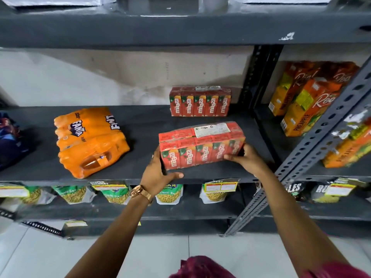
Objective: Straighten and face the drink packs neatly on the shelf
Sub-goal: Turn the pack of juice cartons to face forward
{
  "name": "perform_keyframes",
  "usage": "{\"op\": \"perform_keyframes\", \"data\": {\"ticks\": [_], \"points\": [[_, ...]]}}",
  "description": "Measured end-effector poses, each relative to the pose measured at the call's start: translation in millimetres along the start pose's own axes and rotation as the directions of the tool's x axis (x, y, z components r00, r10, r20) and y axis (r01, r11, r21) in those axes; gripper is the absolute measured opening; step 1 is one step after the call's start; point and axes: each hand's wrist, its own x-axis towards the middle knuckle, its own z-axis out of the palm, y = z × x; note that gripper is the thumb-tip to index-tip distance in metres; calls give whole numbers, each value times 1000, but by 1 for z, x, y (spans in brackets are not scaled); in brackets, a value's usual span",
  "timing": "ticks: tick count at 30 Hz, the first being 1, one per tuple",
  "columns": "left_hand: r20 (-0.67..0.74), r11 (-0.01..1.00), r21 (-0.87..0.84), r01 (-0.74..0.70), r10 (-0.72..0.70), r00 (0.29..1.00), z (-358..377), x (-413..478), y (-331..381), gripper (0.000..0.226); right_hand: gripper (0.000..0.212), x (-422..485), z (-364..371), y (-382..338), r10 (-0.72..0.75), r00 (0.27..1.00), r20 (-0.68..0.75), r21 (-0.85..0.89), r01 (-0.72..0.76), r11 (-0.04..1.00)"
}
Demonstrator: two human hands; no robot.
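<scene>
A red shrink-wrapped Maaza juice pack (200, 146) sits slightly skewed near the front of the dark shelf (140, 125), its labels facing me. My left hand (157, 173) grips its left end, thumb under the front edge. My right hand (248, 155) holds its right end. A second red Maaza pack (199, 102) stands upright against the back wall. An orange Fanta bottle pack (90, 141) lies on its side, angled, at the left of the shelf.
Real pineapple juice cartons (305, 99) fill the neighbouring bay on the right, behind a slanted perforated metal upright (321, 133). A dark blue pack (9, 141) shows at the far left. Snack pouches (116, 194) hang on the shelf below.
</scene>
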Motion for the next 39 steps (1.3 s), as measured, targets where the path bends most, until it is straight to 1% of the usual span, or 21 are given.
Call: {"op": "perform_keyframes", "data": {"ticks": [3, 7, 11, 13, 18, 23, 25, 28, 30, 34, 37, 39], "points": [[13, 1000, 12, -21, 20, 1000, -2, -1, -6, 87, 52, -34, -4, 13, -1, 999, -53, -100, -4, 995], [-44, 997, 67, -43, 46, 998, -4, -5, -12, 79, 60, -62, -7, 23, -44, 999, -29, -216, 37, 976], [-86, 991, 119, -55, 65, 994, -3, -6, -11, 77, 54, -70, 0, 28, -137, 978, -160, -331, 77, 940], [-103, 988, 140, -63, 78, 992, -1, -5, -9, 80, 50, -69, 0, 29, -146, 973, -176, -322, 83, 943], [-142, 972, 224, -65, 99, 985, 6, -4, -4, 86, 38, -68, -7, 27, -88, 983, -161, -227, 50, 973], [-142, 972, 222, -73, 106, 984, 7, -3, -3, 87, 38, -67, -7, 29, -77, 983, -169, -241, 34, 970], [-140, 974, 211, -81, 112, 984, 7, -2, -4, 87, 41, -67, -6, 30, -81, 984, -160, -264, 36, 964], [-136, 974, 204, -96, 125, 983, 6, -4, -5, 92, 47, -68, -4, 30, -102, 984, -149, -300, 53, 953], [-125, 974, 203, -98, 125, 984, 6, -3, -6, 96, 45, -68, -3, 31, -107, 982, -158, -310, 54, 949], [-90, 974, 210, -81, 101, 991, 11, -4, -2, 95, 39, -72, -5, 36, -102, 977, -186, -304, 41, 952], [-54, 976, 208, -62, 75, 996, 0, -10, -7, 92, 39, -79, 7, 30, -57, 980, -189, -272, 3, 962], [-20, 983, 175, -58, 63, 998, 1, -9, -6, 90, 41, -79, 6, 32, -40, 976, -213, -271, -20, 962]]}}
